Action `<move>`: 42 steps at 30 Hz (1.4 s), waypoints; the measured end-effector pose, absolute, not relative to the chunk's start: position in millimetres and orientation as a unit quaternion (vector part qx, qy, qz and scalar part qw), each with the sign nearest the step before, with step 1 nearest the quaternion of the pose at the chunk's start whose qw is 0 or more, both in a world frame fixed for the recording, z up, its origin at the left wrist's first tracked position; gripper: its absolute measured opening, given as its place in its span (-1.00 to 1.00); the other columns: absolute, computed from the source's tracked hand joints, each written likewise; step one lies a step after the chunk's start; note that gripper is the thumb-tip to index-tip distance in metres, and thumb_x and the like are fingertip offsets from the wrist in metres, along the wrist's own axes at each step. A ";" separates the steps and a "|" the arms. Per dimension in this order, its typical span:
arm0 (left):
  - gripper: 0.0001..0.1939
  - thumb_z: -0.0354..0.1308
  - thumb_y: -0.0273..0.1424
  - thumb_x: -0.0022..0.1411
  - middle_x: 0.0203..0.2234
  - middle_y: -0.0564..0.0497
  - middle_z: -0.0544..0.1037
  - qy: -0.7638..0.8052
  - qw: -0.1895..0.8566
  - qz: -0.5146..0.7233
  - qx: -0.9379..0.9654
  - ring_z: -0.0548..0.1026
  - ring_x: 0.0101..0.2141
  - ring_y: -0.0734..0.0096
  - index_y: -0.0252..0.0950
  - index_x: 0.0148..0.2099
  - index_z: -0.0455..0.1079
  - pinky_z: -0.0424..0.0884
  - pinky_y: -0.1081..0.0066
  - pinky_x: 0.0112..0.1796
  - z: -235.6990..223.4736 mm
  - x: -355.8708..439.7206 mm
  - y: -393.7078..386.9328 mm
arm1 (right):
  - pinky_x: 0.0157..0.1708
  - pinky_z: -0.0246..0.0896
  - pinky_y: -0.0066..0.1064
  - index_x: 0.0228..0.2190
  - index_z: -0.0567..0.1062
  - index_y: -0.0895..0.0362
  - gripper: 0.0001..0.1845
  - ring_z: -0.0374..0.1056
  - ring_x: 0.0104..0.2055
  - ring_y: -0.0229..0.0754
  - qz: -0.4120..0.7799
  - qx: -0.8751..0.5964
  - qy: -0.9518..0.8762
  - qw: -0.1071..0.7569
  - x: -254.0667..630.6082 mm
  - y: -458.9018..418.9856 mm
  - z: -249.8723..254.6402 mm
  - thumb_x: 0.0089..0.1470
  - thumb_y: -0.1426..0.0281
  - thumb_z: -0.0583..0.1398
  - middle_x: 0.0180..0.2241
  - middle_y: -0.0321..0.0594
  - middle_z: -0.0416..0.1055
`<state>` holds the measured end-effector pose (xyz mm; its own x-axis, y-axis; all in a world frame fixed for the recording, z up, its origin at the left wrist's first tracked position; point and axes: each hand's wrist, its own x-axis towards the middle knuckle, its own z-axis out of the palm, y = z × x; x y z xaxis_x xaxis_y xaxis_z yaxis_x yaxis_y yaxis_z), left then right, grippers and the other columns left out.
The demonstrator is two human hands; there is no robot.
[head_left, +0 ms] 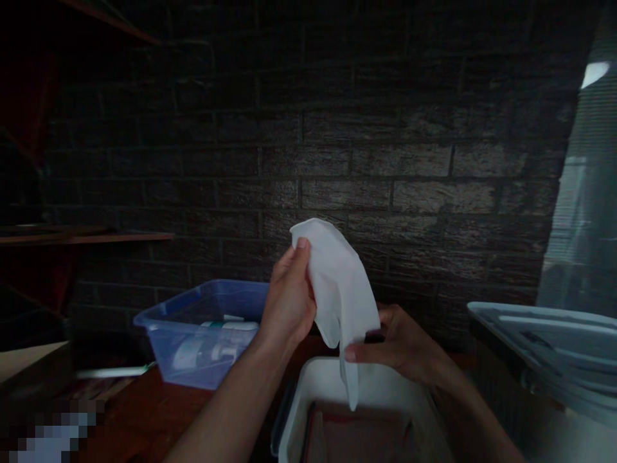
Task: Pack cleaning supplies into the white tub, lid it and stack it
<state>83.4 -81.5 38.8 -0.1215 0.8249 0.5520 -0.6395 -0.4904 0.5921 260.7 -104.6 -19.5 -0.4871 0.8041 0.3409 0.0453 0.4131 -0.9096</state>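
A thin white disposable glove (340, 270) hangs at the middle of the head view, its cuff up and its fingers drooping. My left hand (289, 296) pinches the cuff edge, thumb on the near side. Lower down, my right hand (400, 344) grips the other side of the glove between thumb and fingers; part of those fingers is hidden behind it. Below both hands stands a white open container (299, 392), with something dark and reddish inside that I cannot make out. One glove finger dangles over its opening.
Left of my forearm sits a blue see-through bin (178, 347) with bottles inside. A large lidded clear container (549, 341) stands at the right. Wooden shelves (120, 238) jut out at the left. A dark brick wall (337, 141) closes off the back.
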 end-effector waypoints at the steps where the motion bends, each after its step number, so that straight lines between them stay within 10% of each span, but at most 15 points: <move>1: -0.65 0.37 -0.18 0.23 -0.30 -0.06 0.70 0.105 0.490 0.738 0.451 0.67 -0.24 0.23 -0.34 -0.09 0.52 0.57 0.38 -0.17 43.8 86.0 -79.8 | -0.33 0.19 -0.43 -0.36 0.66 0.22 -0.68 0.34 -0.33 -0.20 0.470 -0.295 -0.719 0.418 261.2 -105.1 -20.0 -0.06 0.22 0.46 -0.35 -0.23 0.51; 18: -0.69 0.34 -0.18 0.24 -0.45 -0.01 0.62 0.148 0.436 0.712 0.531 0.62 -0.37 0.31 -0.34 -0.20 0.48 0.55 0.39 -0.27 95.9 100.7 -58.9 | -0.29 0.25 -0.43 -0.14 0.61 0.20 -0.58 0.42 -0.30 -0.19 0.545 -0.261 -0.579 0.547 260.8 -102.7 -20.8 0.00 0.22 0.44 -0.29 -0.21 0.57; 28: -0.63 0.37 -0.11 0.18 -0.48 0.01 0.60 0.157 0.384 0.708 0.571 0.57 -0.43 0.34 -0.34 -0.20 0.53 0.45 0.46 -0.38 103.9 115.3 -60.3 | -0.55 0.01 -0.50 -0.43 0.53 0.22 -0.59 0.17 -0.53 -0.34 0.464 -0.327 -0.689 0.450 268.8 -108.5 -14.2 -0.12 0.17 0.49 -0.55 -0.37 0.35; 34: -0.58 0.26 -0.01 0.27 -0.49 0.03 0.57 0.222 0.382 0.600 0.667 0.46 -0.53 0.43 -0.31 -0.21 0.55 0.32 0.52 -0.50 72.0 108.0 -69.9 | -0.06 0.35 -0.33 0.09 0.50 0.15 -0.24 0.48 -0.06 -0.10 0.461 -0.221 -0.620 0.595 282.9 -111.1 -2.0 -0.13 0.22 0.52 -0.03 -0.11 0.56; 42: -0.60 0.18 -0.06 0.36 -0.41 0.00 0.60 0.280 0.388 0.541 0.692 0.46 -0.48 0.42 -0.30 -0.05 0.55 0.34 0.51 -0.47 10.2 110.7 -93.8 | -0.49 0.19 -0.44 -0.37 0.62 0.25 -0.50 0.32 -0.53 -0.27 0.457 -0.265 -0.529 0.664 261.8 -102.0 -14.8 0.03 0.01 0.39 -0.46 -0.20 0.54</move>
